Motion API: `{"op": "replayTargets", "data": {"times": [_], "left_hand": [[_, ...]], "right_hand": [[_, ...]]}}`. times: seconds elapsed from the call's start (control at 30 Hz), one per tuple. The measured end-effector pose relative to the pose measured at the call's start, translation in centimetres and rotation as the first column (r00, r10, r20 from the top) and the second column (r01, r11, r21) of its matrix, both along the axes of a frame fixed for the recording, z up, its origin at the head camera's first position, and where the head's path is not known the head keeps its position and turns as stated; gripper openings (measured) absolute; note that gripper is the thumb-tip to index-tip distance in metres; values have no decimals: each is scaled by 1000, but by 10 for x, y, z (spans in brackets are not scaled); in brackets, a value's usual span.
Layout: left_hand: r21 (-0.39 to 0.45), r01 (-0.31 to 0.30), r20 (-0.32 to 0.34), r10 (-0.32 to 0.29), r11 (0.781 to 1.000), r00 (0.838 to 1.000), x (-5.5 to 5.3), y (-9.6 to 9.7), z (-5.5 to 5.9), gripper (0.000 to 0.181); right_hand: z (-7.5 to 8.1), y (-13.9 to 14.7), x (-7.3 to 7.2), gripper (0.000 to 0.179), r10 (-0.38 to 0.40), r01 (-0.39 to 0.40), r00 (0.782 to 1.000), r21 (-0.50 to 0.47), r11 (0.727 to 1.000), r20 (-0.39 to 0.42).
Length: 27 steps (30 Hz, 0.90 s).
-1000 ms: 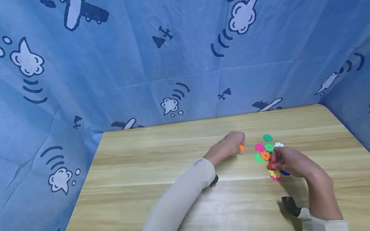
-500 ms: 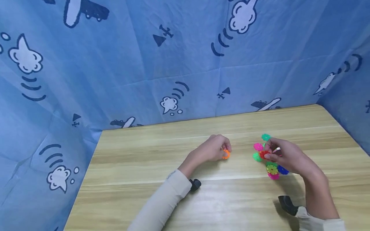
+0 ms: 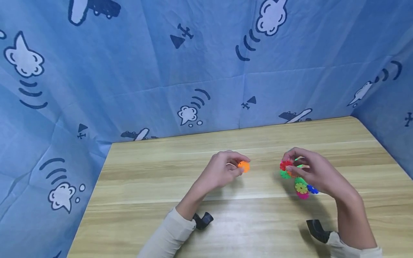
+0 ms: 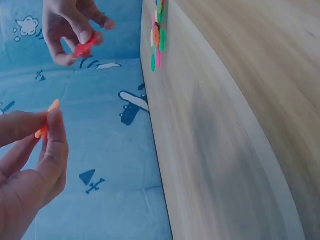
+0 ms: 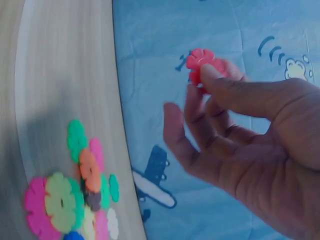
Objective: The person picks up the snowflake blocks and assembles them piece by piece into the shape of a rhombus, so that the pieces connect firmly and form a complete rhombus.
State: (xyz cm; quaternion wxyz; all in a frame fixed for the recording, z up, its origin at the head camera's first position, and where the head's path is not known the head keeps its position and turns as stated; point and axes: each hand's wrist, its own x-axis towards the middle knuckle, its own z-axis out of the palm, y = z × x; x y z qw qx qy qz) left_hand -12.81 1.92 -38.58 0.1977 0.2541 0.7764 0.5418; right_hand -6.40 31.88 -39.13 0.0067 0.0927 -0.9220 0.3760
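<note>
Between thumb and fingers, my left hand (image 3: 222, 168) pinches an orange notched disc (image 3: 244, 166), a flower-shaped plastic piece held above the table. To the right, my right hand (image 3: 317, 172) pinches a red flower-shaped disc (image 5: 201, 65) between thumb and a fingertip; the other fingers are spread and bent in the right wrist view. The two discs are apart. Under and beside the right hand lies a loose cluster of discs: a yellow disc (image 3: 301, 188), a blue disc (image 3: 312, 189), a pink disc (image 3: 302, 195) and several more, partly hidden by that hand.
The wooden table (image 3: 145, 186) runs back to a blue printed cloth (image 3: 206, 71) hanging behind it and at both sides. A black curved piece sits at each wrist, one by the left cuff (image 3: 204, 220) and one by the right cuff (image 3: 317, 231).
My left hand has moved left and lifted its orange disc off the table. My right hand has raised the red disc from the cluster and shifted it left.
</note>
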Motion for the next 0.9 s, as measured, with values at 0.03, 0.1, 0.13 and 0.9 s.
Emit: {"op": "replayTargets", "data": {"times": [0.03, 0.1, 0.13, 0.9], "left_hand": [[25, -16, 17, 15, 1000, 1000, 0, -2, -1, 29], [68, -40, 55, 36, 997, 998, 1, -5, -2, 30], [93, -48, 80, 41, 995, 996, 1, -6, -2, 31], [482, -125, 389, -84, 867, 917, 9, -19, 10, 35]], "right_hand": [[1, -2, 1, 34, 12, -13, 999, -16, 1000, -30], [2, -7, 1, 38, 37, -42, 996, -66, 997, -78], [2, -10, 2, 39, 51, -61, 994, -98, 993, -95], [7, -85, -3, 31, 52, -260, 948, -667, 698, -315]]}}
